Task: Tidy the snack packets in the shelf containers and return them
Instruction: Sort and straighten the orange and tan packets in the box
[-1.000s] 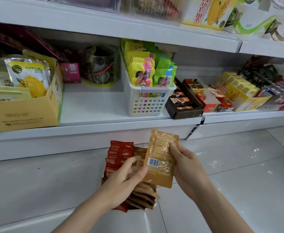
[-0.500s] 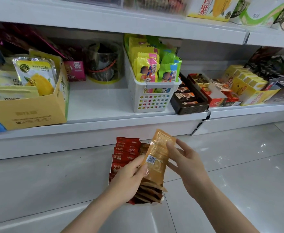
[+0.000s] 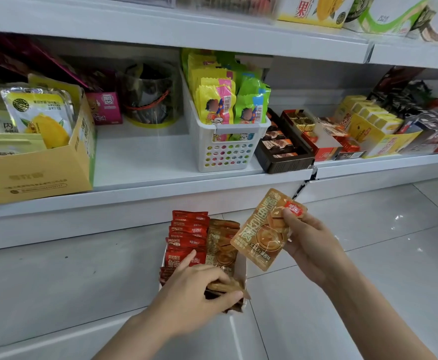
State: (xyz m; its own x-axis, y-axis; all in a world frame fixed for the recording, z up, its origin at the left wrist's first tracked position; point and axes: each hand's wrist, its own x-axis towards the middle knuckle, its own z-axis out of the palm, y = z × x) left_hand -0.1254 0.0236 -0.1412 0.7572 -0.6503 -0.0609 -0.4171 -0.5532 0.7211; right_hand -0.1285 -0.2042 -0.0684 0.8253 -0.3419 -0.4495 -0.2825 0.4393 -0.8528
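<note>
Tan packet (image 3: 262, 235) out of its box, pinched by the top corner in the right hand (image 3: 308, 245), front side showing, well below the white basket (image 3: 225, 154) and a little to its right. Not back in yet.

Down below the white basket too: small white box (image 3: 241, 268) off the shelf, out in front over the floor. Inside, red packets (image 3: 186, 237) in a row on the left, tan packets (image 3: 221, 245) in a row on the right, most standing neat. Left hand (image 3: 197, 289) curled over the near end of the tan packets, thumb under, gripping them, one finger lying on the red ones.

Looks about halfway. Left to do, as a guess: slip the loose packet into the tan row, square the near end, then put the box back. Bare shelf gap (image 3: 140, 157) just left of the white basket, maybe its home.

White basket itself full of yellow and green packets (image 3: 217, 102) standing up. Far left of it, yellow cardboard box (image 3: 36, 175) with mango packets (image 3: 41, 113). Touching its right side, dark tray (image 3: 282, 157) of small brown bars.
</note>
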